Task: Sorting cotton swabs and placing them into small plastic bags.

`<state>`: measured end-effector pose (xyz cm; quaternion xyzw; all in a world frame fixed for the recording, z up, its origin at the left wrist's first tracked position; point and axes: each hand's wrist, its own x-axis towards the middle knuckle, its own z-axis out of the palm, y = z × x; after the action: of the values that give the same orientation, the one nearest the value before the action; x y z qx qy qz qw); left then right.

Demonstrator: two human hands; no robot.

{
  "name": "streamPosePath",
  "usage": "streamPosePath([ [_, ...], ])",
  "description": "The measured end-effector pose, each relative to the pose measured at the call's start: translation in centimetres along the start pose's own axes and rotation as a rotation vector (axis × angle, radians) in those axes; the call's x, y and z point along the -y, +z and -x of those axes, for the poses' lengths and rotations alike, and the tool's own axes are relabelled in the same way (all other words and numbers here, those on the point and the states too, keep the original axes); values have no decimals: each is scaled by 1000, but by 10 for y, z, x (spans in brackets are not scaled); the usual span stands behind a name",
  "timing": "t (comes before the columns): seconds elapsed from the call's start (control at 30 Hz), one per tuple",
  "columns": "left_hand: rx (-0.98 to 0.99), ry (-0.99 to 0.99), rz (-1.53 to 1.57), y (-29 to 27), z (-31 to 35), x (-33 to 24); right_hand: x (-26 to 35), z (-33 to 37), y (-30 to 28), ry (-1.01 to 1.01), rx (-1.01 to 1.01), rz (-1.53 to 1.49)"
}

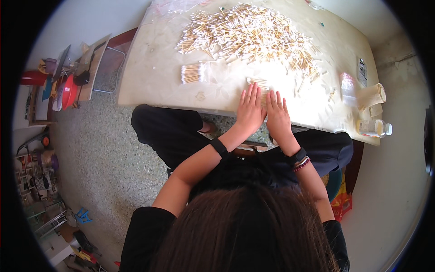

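My left hand [249, 109] and my right hand [278, 117] lie side by side at the table's near edge, fingers stretched out. Both rest flat over a small group of cotton swabs [256, 82]; its white tips show beyond the left fingers, and the rest is hidden under the hands. A neat row of cotton swabs in a clear bag [193, 73] lies to the left. Farther back, a large heap of loose cotton swabs [253, 34] spreads across the table.
The table [158, 59] has a pale patterned cover. To the right are a clear plastic packet [348, 89], a beige roll [371, 95] and a bottle with a white cap [374, 128]. A few stray swabs [332, 94] lie near them. A red basin [69, 92] stands far left.
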<state>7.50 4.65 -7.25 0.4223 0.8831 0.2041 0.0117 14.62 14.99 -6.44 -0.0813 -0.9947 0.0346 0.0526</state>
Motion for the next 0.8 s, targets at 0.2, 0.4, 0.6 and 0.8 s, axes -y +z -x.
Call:
streamPosePath([
  [0.2, 33, 18, -10, -5, 7, 2, 9, 5, -8, 30, 49, 38],
  [0.4, 21, 60, -4, -3, 7, 8, 10, 7, -4, 25, 39, 4],
  [0.6, -64, 69, 110, -14, -1, 6, -1, 1, -6, 200, -101, -753],
  [0.8, -555, -242, 1230, -2, -10, 20, 13, -10, 2, 515, -552, -1800],
])
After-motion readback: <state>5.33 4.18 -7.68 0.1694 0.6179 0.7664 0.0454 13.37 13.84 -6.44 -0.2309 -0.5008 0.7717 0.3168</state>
